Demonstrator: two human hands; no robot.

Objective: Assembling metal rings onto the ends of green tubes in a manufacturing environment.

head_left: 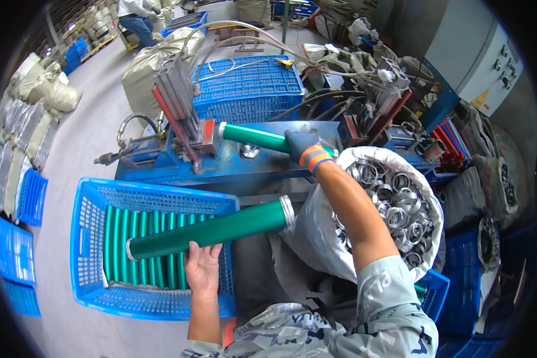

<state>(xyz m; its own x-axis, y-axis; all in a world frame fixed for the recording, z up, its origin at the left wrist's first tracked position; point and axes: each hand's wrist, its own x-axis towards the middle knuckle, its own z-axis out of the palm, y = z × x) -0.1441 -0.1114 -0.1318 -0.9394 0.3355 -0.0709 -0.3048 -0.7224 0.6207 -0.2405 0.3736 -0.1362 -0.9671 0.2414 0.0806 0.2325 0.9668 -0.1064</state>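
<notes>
My bare left hand grips a long green tube with a silver ring on its right end, held level above a blue crate filled with several more green tubes. My right hand, in a dark glove with an orange cuff, holds a second green tube lying on the blue press machine, its left end against the red clamp block.
A white sack full of silver metal rings sits at my right. Blue crates stand behind the machine and along the left. Hoses, grey sacks and a control cabinet surround the bench. Another person stands far back left.
</notes>
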